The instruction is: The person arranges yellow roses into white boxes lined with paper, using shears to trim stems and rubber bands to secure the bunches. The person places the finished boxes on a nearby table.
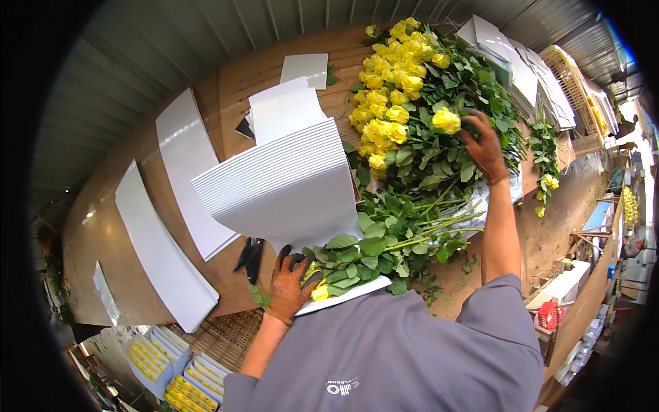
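My left hand (291,288), in an orange-brown glove with dark fingertips, rests over several yellow rose heads (320,292) at the table's near edge, its fingers curled around them. Beneath those blooms lies a white sheet (350,297) against my shirt, and their leafy stems (412,239) stretch right. Over the big pile of yellow roses (381,103), my gloved right hand (483,147) has its fingertips just behind a single yellow rose (446,121), seemingly pinching it below the bloom. A corrugated white sheet stack (288,190) stands just beyond my left hand.
Black-handled cutters (251,260) lie left of the corrugated stack. Long white boards (165,247) cover part of the wooden table (226,304). More sheets (535,77) and a beige crate (574,98) sit far right. Boxes of wrapped yellow roses (159,360) stand below, at left.
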The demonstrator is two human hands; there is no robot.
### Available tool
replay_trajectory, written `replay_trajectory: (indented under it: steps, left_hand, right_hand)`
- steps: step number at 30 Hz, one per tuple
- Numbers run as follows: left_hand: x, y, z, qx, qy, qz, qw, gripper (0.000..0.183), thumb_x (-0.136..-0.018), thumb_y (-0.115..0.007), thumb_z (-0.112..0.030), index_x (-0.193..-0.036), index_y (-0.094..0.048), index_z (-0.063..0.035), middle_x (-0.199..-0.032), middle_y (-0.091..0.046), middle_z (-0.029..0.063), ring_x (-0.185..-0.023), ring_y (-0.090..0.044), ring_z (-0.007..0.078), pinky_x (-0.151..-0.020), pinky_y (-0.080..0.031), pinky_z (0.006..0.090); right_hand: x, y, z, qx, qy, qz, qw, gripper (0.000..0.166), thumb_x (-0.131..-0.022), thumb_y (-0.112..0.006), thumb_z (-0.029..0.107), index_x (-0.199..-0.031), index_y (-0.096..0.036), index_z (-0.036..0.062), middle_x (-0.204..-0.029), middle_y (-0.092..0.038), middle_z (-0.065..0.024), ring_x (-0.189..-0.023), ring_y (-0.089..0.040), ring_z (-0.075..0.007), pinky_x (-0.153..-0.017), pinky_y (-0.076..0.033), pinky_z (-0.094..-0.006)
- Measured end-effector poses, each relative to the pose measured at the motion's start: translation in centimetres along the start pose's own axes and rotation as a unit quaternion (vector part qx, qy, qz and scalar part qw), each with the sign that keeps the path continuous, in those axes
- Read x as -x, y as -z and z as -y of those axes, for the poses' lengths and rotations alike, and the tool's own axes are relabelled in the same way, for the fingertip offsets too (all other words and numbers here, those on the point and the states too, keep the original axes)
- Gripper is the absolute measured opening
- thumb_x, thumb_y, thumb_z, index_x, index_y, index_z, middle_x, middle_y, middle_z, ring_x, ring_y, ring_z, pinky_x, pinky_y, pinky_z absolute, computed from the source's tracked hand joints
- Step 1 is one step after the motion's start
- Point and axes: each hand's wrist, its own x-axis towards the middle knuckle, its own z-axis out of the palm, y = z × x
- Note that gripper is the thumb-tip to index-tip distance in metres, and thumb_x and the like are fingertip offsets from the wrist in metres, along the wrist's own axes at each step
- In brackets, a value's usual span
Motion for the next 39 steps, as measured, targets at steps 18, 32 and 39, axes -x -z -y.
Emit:
replay_trajectory:
  steps: [18,32,39]
  left_hand:
    - [0.5,-0.3,0.6,0.067,0.004,-0.048,0.997,0.057,-0.074,-0.085,-0.028,-0.128,-0.069,-0.0183,-0.157,-0.032,0.0269,-0.143,-0.037,0.0442,-0.114,-0.04,0.0455]
    - [0.3,-0.1,0.4,-0.019,-0.014,0.003,1.0,0.057,-0.077,-0.084,-0.025,-0.127,-0.064,-0.0074,-0.152,-0.045,0.0145,-0.139,-0.038,0.0489,-0.112,-0.041,0.0522]
    - [0.0,0.1,0.2,-0.024,-0.01,0.022,0.999,0.06,-0.077,-0.084,-0.027,-0.13,-0.063,-0.0092,-0.153,-0.044,0.0149,-0.141,-0.037,0.0477,-0.114,-0.039,0.0515]
  right_hand:
    - [13.0,-22.0,19.2,0.048,0.271,0.251,0.928,0.025,-0.084,-0.065,0.019,-0.108,-0.07,0.0183,-0.103,-0.064,-0.0117,-0.096,-0.064,-0.0337,-0.083,-0.051,-0.0473]
    - [1.3,-8.8,18.7,-0.111,0.039,0.409,0.905,0.027,-0.097,-0.062,0.03,-0.111,-0.072,0.0089,-0.087,-0.073,-0.0177,-0.082,-0.073,-0.0323,-0.078,-0.058,-0.0413]
    - [-4.0,-9.3,2.2,0.341,-0.067,0.163,0.923,0.042,-0.092,-0.064,0.025,-0.131,-0.058,0.0103,-0.124,-0.063,-0.0205,-0.117,-0.059,-0.041,-0.098,-0.046,-0.052]
